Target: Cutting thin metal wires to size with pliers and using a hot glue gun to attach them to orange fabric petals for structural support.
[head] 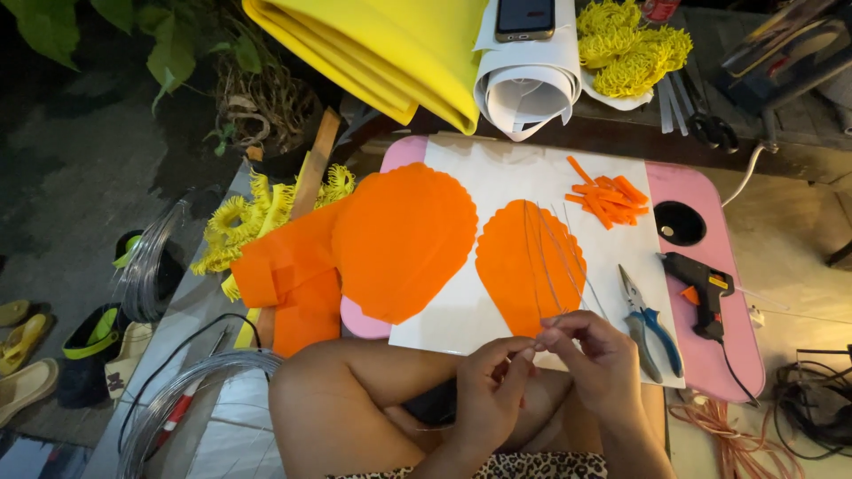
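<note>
My left hand (490, 388) and my right hand (596, 357) meet at the near edge of a small pink table (706, 346). Both pinch the near ends of several thin metal wires (543, 257). The wires fan out away from me over a scalloped orange foam petal (515, 266). That petal lies on a white sheet (532, 173). A larger scalloped orange petal (404, 235) lies to its left, partly over the table's edge.
Blue-handled pliers (650, 321) and a black glue gun (701, 286) lie right of my hands. Cut orange strips (611, 200) sit at the far right. Yellow foam rolls (373, 49), a paper roll (525, 84) with a phone (525, 18), scissors (706, 120) and wire coils (191, 390) surround the table.
</note>
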